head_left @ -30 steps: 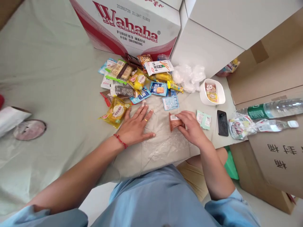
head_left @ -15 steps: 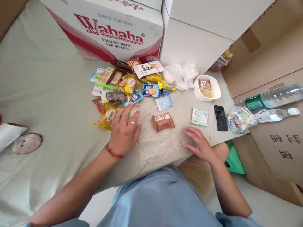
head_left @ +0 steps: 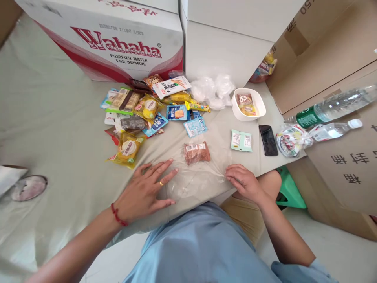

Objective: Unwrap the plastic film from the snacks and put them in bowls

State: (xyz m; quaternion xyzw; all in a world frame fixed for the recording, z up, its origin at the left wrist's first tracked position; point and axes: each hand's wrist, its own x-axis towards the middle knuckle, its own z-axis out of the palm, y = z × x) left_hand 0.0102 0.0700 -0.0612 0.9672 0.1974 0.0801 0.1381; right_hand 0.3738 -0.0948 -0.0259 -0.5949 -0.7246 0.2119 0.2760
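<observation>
Pale cloth (head_left: 67, 157) below, carton (head_left: 118, 51) beyond brown pack (head_left: 196, 153). Pack lies with clear film (head_left: 203, 179); on, under or inside, can't tell. My right hand (head_left: 243, 182), right of pack, pinches film, fingertips together. My left hand (head_left: 143, 194), left of pack, palm down, fingers spread. Snack pile (head_left: 147, 108) beyond-left of pack.

Table (head_left: 67, 129), covered in pale grey-green sheeting. Directly on it: one red-and-white carton (head_left: 118, 43), at back; one heap of assorted wrapped snacks (head_left: 144, 108), in front of carton; crumpled clear bags (head_left: 215, 92); one white bowl (head_left: 260, 105); one pale green packet (head_left: 241, 140); one black phone (head_left: 268, 140), beside packet; clear plastic film (head_left: 197, 181), near front edge, with brown packet (head_left: 196, 152), over or under unclear; one white roll (head_left: 11, 179), far left.
</observation>
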